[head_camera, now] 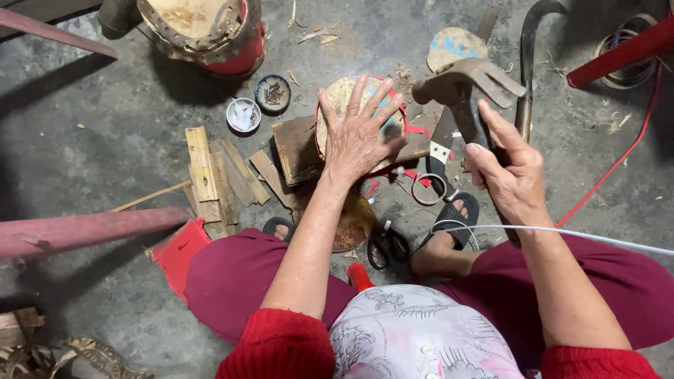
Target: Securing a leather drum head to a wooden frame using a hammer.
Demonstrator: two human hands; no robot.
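1. The left hand [361, 133] lies flat with fingers spread, pressing on a round disc [342, 98]; it grips nothing.
2. The disc is tan and rough-faced, with a red rim band and bluish patches showing between the fingers. It sits on a dark wood block [295, 147] on the concrete floor [105, 105], straight ahead of the knees.
3. The right hand [509, 172] is clenched round the handle of a hammer [467, 77], whose worn claw head is raised just right of the disc, apart from it.
4. Two small round tins stand left of the disc: the white tin [243, 114] holds something pale that cannot be made out; the dark tin [272, 93] holds small nails or tacks.
5. A larger red drum-like tub [210, 31] stands at the top, its open mouth showing a tan inside.
6. Wood slats [210, 172] lie left of the block.
7. Black scissors [387, 245] lie between the sandalled feet, and a knife [441, 144] rests just right of the disc.
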